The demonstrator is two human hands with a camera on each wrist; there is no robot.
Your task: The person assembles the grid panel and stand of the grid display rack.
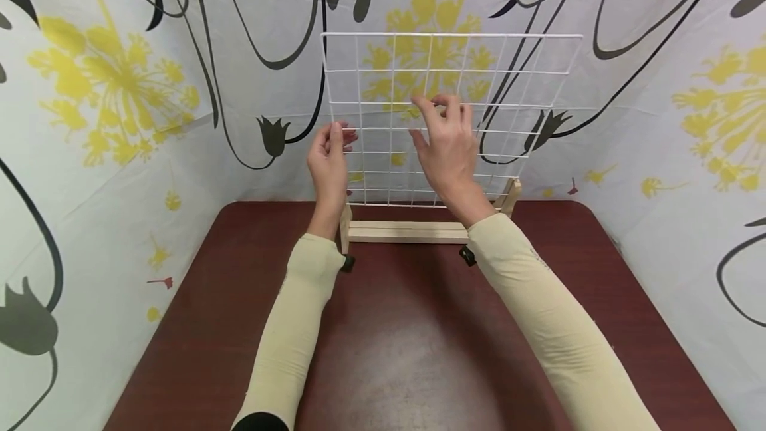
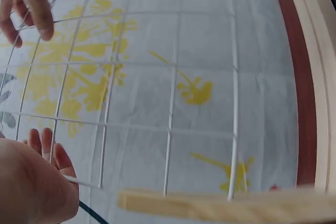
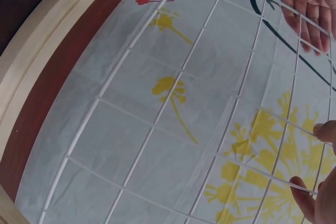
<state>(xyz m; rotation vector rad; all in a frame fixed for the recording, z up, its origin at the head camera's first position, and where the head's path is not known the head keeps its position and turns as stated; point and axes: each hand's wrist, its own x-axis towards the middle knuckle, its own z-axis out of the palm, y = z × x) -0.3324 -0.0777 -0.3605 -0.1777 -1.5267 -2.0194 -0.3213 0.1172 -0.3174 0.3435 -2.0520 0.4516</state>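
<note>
A white wire grid (image 1: 409, 71) stands upright in a light wooden stand (image 1: 409, 232), leaning slightly back. At its left edge, my left hand (image 1: 328, 163) holds the side wire, thumb in front. The left fingers (image 3: 313, 27) reach behind the mesh in the right wrist view. In front of the grid's middle is my right hand (image 1: 450, 149), its thumb and fingers bent and spread apart. Near the wires, the right hand's fingertips (image 2: 46, 31) show no clear grip. Part of the left hand is hidden by its own wrist in the left wrist view.
The dark red-brown table (image 1: 383, 344) carries the stand near its back edge. A pale cloth (image 1: 257, 92) with grey and yellow plant prints hangs behind and along both sides. Small black pieces (image 1: 467, 256) show by each sleeve.
</note>
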